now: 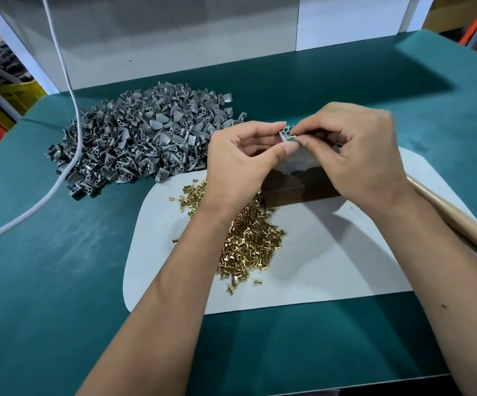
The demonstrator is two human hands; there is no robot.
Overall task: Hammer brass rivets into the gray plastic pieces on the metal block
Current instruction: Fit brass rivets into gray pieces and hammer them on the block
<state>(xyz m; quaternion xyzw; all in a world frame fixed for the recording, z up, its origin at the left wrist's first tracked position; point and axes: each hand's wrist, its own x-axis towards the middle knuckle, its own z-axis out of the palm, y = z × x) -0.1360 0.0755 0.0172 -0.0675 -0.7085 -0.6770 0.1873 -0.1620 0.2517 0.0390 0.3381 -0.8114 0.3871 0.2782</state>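
My left hand (pixel 245 155) pinches a small gray plastic piece (pixel 284 134) between thumb and fingers, above the metal block (pixel 297 181). My right hand (pixel 357 150) pinches a brass rivet (pixel 292 136) with its tip at the piece's hole. Under my hands, the dark metal block stands on a white mat (pixel 331 252). A heap of loose brass rivets (pixel 248 238) lies on the mat below my left wrist. A large pile of gray plastic pieces (pixel 145 138) sits on the green table to the left.
A wooden hammer handle (pixel 460 221) lies along the mat's right edge. A white cable (pixel 71 110) drapes over the gray pile and runs off to the left. White panels stand at the back of the green table (pixel 60 281).
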